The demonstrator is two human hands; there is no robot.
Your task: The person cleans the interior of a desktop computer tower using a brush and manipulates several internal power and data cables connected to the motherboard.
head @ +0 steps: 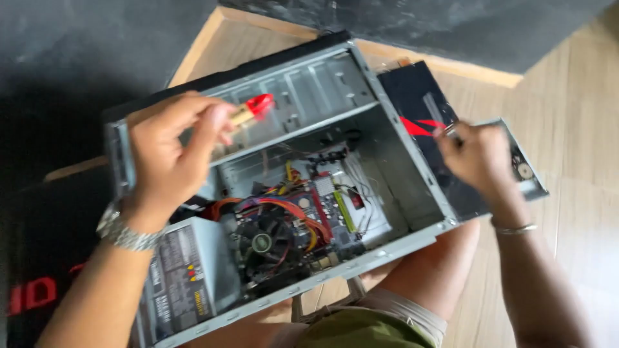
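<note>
An open grey desktop computer case (400, 241) lies on its side across my lap. Inside it are a motherboard with a black cooling fan (264, 243), coloured cables and a grey power supply (184, 277). My left hand (171, 151) is over the case's upper left part, its fingers closed on a small tool with a red and tan handle (253, 107). My right hand (474, 158) is at the case's right side, pinching a small metal piece (448, 131) over a black panel with red markings (419, 113).
A disc drive (525, 171) sticks out behind my right hand. The floor is light wood (574, 96), with a dark mat (71, 58) at the left and top. My bare knee (432, 270) is under the case's front edge.
</note>
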